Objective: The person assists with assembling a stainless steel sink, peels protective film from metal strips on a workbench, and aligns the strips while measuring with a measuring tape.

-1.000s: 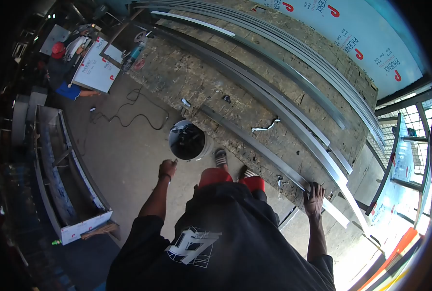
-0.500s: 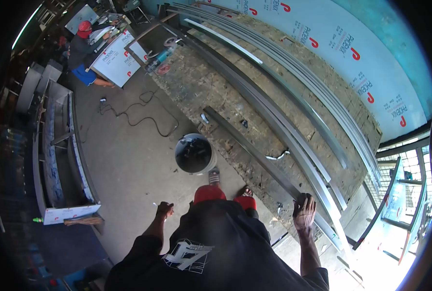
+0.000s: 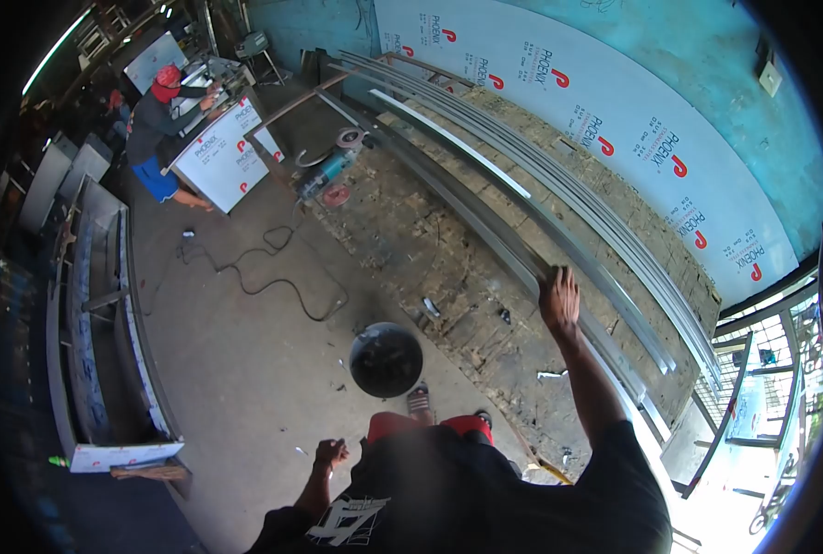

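My right hand is out over the workbench, its fingers bent over a long grey metal tube that lies lengthwise beside other tubes. Part of the tube is hidden under the hand and forearm. My left hand hangs low above the floor, left of my body, with its fingers curled in. Something small and pale may show at those fingers, too small to name. A dark bucket stands on the floor ahead of my feet.
An angle grinder rests at the bench's far end. Several thin metal bars run along its back. A cable snakes over the floor. At left stands a long metal trough; a co-worker bends over a panel-clad unit.
My right hand has moved the tube from the bench's near side across to the other tubes farther back. My left hand stays low with curled fingers. The view has shifted slightly.
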A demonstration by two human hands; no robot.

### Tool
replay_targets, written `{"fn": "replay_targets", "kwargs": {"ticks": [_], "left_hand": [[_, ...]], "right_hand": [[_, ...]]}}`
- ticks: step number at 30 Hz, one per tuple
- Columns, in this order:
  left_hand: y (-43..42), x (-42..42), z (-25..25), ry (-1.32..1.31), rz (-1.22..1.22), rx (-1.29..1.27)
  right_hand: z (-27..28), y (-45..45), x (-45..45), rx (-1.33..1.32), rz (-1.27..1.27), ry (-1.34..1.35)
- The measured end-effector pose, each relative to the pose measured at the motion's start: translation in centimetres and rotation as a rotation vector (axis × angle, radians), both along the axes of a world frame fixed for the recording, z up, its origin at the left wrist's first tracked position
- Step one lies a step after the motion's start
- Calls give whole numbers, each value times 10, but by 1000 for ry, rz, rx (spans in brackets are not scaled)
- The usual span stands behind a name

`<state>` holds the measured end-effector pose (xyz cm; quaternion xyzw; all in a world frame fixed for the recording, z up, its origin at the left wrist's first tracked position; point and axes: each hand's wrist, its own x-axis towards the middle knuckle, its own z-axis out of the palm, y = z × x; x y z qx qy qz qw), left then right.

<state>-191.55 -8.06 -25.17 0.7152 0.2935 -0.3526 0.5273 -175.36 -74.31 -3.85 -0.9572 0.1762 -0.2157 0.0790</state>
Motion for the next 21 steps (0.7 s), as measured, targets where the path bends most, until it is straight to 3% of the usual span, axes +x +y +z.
{"fn": "replay_targets", "kwargs": {"ticks": [3,4,7,12,14,17,18,21], "left_hand": [[30,-13,3,37,188,-49],[32,-17,21,5,144,19],[59,-40,24,38,277,-3],[57,-66,76,-149,-380,334],[65,-75,75,-225,-618,479],[73,-84,49,-244,-837,572],[71,-82,46,-251,-897,596],[55,-70,56,-296,-1087,652]], "right_hand": [[8,0,72,11,-26,65],[7,0,92,15,-41,125],[-19,-4,140,-80,-52,101],[-21,-7,181,63,-13,233],[-29,-14,189,36,63,249],[-23,-24,195,64,80,218],[-26,-31,200,59,96,83],[-17,-61,214,108,-1,90]]}}
